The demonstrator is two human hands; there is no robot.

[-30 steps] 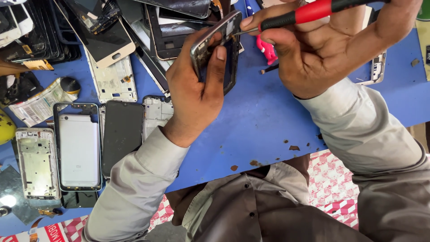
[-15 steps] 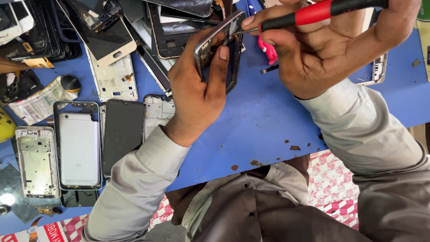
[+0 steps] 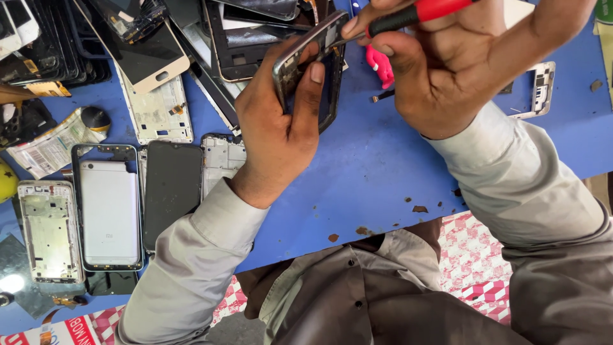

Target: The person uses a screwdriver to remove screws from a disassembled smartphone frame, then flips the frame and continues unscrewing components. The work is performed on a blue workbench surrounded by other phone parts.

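Note:
My left hand (image 3: 281, 121) grips a bare phone frame (image 3: 305, 54), holding it tilted on edge above the blue table (image 3: 383, 172). My thumb lies across the frame's inner side. My right hand (image 3: 447, 70) is closed around a screwdriver with a red and black handle (image 3: 415, 14). Its metal tip touches the upper corner of the frame. Both arms wear grey sleeves.
Several phone frames, back covers and screens lie at the left, among them a silver back cover (image 3: 108, 204) and a dark screen (image 3: 171, 191). More dismantled phones are stacked along the far edge. A pink tool (image 3: 382, 64) and a white frame piece (image 3: 539, 89) lie behind my hands.
The frame has shifted slightly in my left hand, and the screwdriver tip stays at its top corner. Otherwise nothing has visibly moved.

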